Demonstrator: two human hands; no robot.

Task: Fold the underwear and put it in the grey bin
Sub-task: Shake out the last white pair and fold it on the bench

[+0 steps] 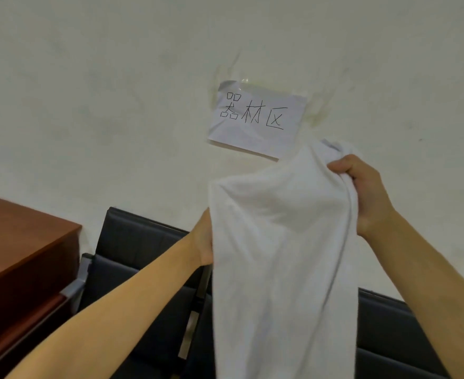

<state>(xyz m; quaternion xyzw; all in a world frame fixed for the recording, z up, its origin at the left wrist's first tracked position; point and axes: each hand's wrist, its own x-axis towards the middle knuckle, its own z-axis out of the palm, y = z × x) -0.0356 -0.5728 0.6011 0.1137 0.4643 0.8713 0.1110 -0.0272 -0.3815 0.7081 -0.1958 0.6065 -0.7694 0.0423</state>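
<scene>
A white cloth garment, the underwear [280, 255], hangs in the air in front of the wall, held up by both hands. My left hand [204, 237] grips its left edge; the fingers are hidden behind the fabric. My right hand [362, 187] is curled round the bunched upper right corner, higher than the left. The cloth drops loosely past the bottom of the view. No grey bin is in view.
A pale wall fills the background, with a taped paper sign [255, 119] bearing handwritten characters. Black padded seats [143, 255] with metal armrests stand against the wall below. A reddish-brown wooden cabinet [20, 250] sits at the left.
</scene>
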